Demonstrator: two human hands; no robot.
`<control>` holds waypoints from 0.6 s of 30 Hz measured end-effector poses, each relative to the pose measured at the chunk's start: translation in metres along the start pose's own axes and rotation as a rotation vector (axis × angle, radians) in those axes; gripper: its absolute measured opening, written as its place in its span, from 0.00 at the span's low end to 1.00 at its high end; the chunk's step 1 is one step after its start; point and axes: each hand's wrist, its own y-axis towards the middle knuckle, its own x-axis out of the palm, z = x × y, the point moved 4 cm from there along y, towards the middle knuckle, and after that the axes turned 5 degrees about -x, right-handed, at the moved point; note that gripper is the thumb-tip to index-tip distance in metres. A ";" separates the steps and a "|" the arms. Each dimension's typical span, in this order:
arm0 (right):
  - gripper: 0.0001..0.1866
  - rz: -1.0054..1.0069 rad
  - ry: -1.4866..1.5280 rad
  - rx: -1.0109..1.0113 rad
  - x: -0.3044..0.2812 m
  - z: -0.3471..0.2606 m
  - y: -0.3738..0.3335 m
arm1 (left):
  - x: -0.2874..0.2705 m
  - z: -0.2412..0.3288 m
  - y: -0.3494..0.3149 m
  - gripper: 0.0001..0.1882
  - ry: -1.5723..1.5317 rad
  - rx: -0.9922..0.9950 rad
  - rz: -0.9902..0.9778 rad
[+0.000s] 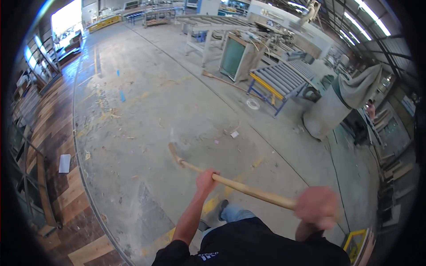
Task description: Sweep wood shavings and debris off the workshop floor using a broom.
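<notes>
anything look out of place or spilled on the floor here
Yes: small scraps lie scattered on the concrete floor. A white ring lies beside the roller table, and a white sheet on the wood-patterned floor; all look dropped rather than put away.

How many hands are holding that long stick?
2: the left hand grips the long stick nearer its floor end; the right hand, blurred, grips it farther right.

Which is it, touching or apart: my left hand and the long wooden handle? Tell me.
Touching. The head view shows the left hand wrapped around the wooden handle, with no gap between.
</notes>
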 end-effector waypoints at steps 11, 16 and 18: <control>0.08 -0.072 0.546 0.455 0.080 0.194 0.018 | -0.107 -0.150 -0.159 0.13 0.444 -0.592 0.184; 0.09 -0.652 1.135 0.459 0.256 0.229 -0.012 | -0.127 -0.303 -0.262 0.13 0.496 -0.682 0.442; 0.09 -0.613 1.065 0.493 0.247 0.259 -0.017 | -0.114 -0.309 -0.241 0.13 0.465 -0.638 0.461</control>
